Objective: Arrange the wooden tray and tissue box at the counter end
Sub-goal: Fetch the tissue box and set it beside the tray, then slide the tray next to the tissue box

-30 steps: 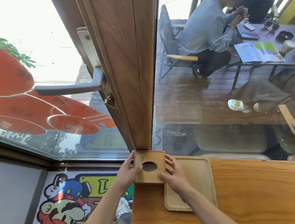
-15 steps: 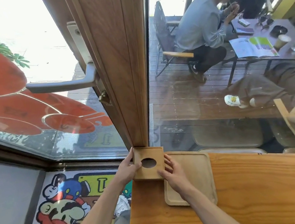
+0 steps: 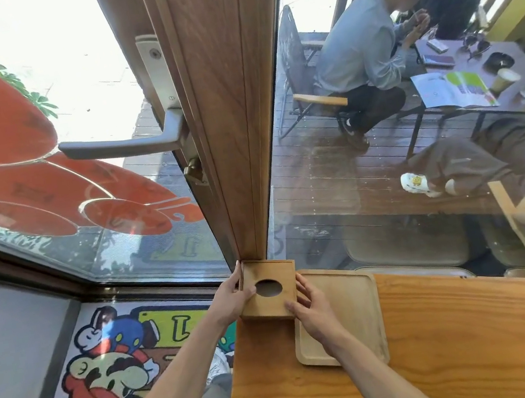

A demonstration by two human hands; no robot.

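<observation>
Gripping the tissue box (image 3: pixel 268 290) between both hands, left hand (image 3: pixel 231 299) and right hand (image 3: pixel 311 312) press opposite sides; wooden tray (image 3: pixel 350 316) lies under the right. Rigid, probably light; side holds suit it.

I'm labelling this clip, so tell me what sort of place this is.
Probably a café: a wooden window counter holding a tissue box and serving tray, with a patio table and seated customer outside.

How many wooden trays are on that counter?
1. The wooden tray lies flat at the counter's left end, just right of the tissue box, which both hands hold. The right hand covers part of it. None shows elsewhere.
</observation>
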